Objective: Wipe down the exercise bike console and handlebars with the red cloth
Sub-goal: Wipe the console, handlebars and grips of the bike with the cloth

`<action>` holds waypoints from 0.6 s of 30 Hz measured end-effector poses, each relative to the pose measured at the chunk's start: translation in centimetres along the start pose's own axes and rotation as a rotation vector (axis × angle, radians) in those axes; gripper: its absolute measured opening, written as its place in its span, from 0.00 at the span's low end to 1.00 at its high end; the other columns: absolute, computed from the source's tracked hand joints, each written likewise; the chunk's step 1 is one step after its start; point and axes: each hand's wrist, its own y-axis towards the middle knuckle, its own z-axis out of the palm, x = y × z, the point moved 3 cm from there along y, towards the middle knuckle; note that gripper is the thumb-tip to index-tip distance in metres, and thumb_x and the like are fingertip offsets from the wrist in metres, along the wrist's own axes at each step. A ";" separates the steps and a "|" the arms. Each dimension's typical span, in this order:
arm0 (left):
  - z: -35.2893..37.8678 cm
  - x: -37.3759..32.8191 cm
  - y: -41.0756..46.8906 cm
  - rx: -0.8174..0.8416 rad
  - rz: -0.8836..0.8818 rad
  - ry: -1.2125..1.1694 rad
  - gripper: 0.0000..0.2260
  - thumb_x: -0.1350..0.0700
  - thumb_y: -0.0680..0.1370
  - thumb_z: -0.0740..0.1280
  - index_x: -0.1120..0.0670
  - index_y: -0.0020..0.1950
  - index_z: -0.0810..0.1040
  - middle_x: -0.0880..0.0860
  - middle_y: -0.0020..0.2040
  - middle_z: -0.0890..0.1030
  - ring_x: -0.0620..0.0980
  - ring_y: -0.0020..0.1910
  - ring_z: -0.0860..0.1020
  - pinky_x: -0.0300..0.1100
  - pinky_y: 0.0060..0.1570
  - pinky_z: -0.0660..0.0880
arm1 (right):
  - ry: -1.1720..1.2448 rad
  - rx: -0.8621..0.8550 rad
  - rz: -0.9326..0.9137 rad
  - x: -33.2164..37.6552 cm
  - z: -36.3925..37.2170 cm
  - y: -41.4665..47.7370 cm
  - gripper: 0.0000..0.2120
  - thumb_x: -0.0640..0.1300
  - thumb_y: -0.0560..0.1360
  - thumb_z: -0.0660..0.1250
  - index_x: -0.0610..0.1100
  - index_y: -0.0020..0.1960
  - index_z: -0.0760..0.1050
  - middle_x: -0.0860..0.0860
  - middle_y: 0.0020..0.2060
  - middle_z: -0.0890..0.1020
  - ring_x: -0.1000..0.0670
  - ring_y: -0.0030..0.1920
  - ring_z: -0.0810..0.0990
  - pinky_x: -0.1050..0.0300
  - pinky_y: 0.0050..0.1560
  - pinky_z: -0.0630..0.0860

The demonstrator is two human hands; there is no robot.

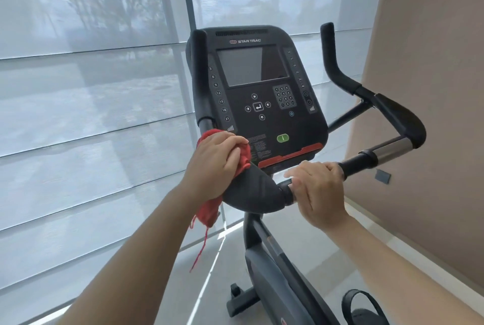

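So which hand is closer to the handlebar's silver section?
Right. The right hand grips the bar beside the silver section; the left hand holds the red cloth farther left.

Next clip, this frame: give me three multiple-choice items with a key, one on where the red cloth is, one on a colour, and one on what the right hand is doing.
1. Where is the red cloth?
A. Draped over a seat.
B. Under the left hand, at the lower left corner of the console.
C. Tucked in a pocket.

2. What colour is the oval button low on the console?
A. Green.
B. Blue.
C. Yellow.

3. What is the right hand doing?
A. Hanging free.
B. Holding a spray bottle.
C. Holding the handlebar.

Key: 1 B, the left hand holds the cloth bunched against that corner; 2 A, the button shows bright green; 3 C, the fingers curl round the bar.
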 end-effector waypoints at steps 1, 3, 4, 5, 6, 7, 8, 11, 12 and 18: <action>0.0 -0.3 -0.6 -0.025 -0.008 -0.024 0.13 0.57 0.80 0.56 0.51 0.60 0.76 0.47 0.60 0.76 0.46 0.62 0.69 0.40 0.65 0.61 | -0.005 -0.036 0.009 0.0 0.2 -0.1 0.17 0.48 0.78 0.49 0.47 0.38 0.72 0.52 0.32 0.75 0.48 0.34 0.72 0.50 0.44 0.67; 0.1 -1.0 -2.2 -0.067 -0.024 -0.058 0.15 0.54 0.79 0.54 0.50 0.61 0.76 0.46 0.60 0.75 0.45 0.62 0.69 0.38 0.64 0.60 | -0.013 -0.098 0.009 -0.2 0.6 -0.3 0.15 0.47 0.77 0.51 0.47 0.37 0.70 0.51 0.31 0.74 0.49 0.33 0.71 0.49 0.43 0.68; 0.2 -1.4 -3.1 -0.083 -0.028 -0.069 0.16 0.53 0.79 0.53 0.50 0.61 0.76 0.46 0.60 0.75 0.44 0.62 0.68 0.37 0.64 0.60 | -0.014 -0.124 0.000 -0.3 0.9 -0.3 0.14 0.47 0.77 0.51 0.47 0.37 0.70 0.51 0.31 0.73 0.49 0.33 0.70 0.49 0.42 0.68; 0.4 -1.7 -3.7 -0.095 -0.030 -0.074 0.16 0.52 0.78 0.53 0.50 0.61 0.75 0.45 0.59 0.75 0.43 0.61 0.68 0.35 0.64 0.59 | -0.012 -0.145 -0.011 -0.4 1.1 -0.4 0.13 0.47 0.77 0.52 0.48 0.37 0.69 0.51 0.31 0.73 0.50 0.33 0.70 0.49 0.42 0.68; 0.5 -1.8 -4.0 -0.098 -0.032 -0.072 0.16 0.52 0.78 0.52 0.50 0.61 0.75 0.45 0.59 0.75 0.43 0.61 0.68 0.35 0.64 0.59 | -0.007 -0.161 -0.018 -0.5 1.3 -0.4 0.12 0.47 0.77 0.52 0.48 0.37 0.69 0.51 0.31 0.73 0.50 0.33 0.70 0.50 0.42 0.68; 0.5 -1.7 -3.9 -0.093 -0.034 -0.060 0.16 0.52 0.78 0.52 0.50 0.61 0.75 0.45 0.59 0.75 0.43 0.61 0.68 0.36 0.64 0.60 | -0.004 -0.173 -0.022 -0.5 1.4 -0.4 0.12 0.48 0.77 0.52 0.49 0.37 0.68 0.51 0.31 0.73 0.50 0.33 0.70 0.50 0.42 0.67; 0.4 -1.5 -3.4 -0.080 -0.038 -0.041 0.17 0.52 0.78 0.52 0.50 0.61 0.75 0.46 0.59 0.75 0.44 0.61 0.69 0.39 0.65 0.61 | -0.003 -0.180 -0.025 -0.6 1.5 -0.4 0.12 0.48 0.77 0.51 0.49 0.38 0.68 0.52 0.31 0.73 0.50 0.33 0.70 0.50 0.42 0.67; 0.4 -1.0 -1.1 -0.015 -0.048 0.052 0.16 0.52 0.78 0.53 0.49 0.62 0.75 0.47 0.60 0.75 0.47 0.63 0.69 0.44 0.66 0.62 | -0.009 -0.165 -0.029 -0.6 1.5 -0.5 0.14 0.49 0.78 0.50 0.49 0.38 0.69 0.52 0.31 0.74 0.49 0.34 0.70 0.50 0.42 0.66; 0.5 -0.9 -0.6 -0.002 -0.050 0.073 0.16 0.53 0.78 0.53 0.49 0.61 0.75 0.47 0.60 0.75 0.48 0.63 0.68 0.44 0.66 0.62 | -0.008 -0.152 -0.028 -0.6 1.4 -0.4 0.15 0.49 0.78 0.50 0.48 0.38 0.69 0.51 0.31 0.74 0.49 0.34 0.70 0.50 0.42 0.66; 1.0 -1.8 -2.4 -0.105 -0.076 0.027 0.16 0.51 0.77 0.53 0.49 0.59 0.75 0.47 0.60 0.75 0.46 0.62 0.68 0.39 0.64 0.58 | 0.007 -0.055 -0.036 -0.5 0.7 -0.8 0.15 0.50 0.78 0.52 0.46 0.40 0.74 0.51 0.34 0.77 0.49 0.37 0.73 0.51 0.47 0.66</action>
